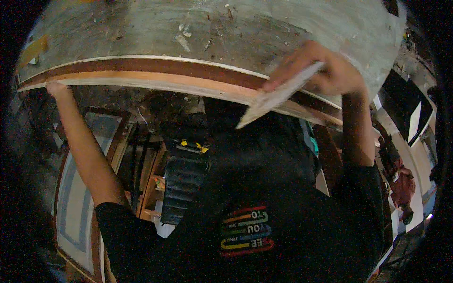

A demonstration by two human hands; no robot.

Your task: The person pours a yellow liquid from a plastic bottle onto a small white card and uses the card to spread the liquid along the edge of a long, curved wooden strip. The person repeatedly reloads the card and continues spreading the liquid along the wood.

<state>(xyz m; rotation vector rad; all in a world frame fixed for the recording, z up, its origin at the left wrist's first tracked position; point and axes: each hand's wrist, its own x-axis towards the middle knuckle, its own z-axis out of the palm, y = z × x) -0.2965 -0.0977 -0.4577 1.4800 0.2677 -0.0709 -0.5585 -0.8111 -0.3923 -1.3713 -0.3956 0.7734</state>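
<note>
A long wooden strip, banded in dark brown and bare pale wood, runs along the near edge of a scuffed grey worktable. At its far left end my left hand grips the near edge; the fingertips are mostly hidden. My right hand is over the strip's right part, closed on a thin, pale flat sheet. The sheet slants down toward the strip's near edge and is smeared by motion. Whether it touches the wood I cannot tell.
A brown-framed panel leans below on the left. Beside it are a dark ribbed object and small yellow-and-black items. On the right are a black panel and a person in a reddish top.
</note>
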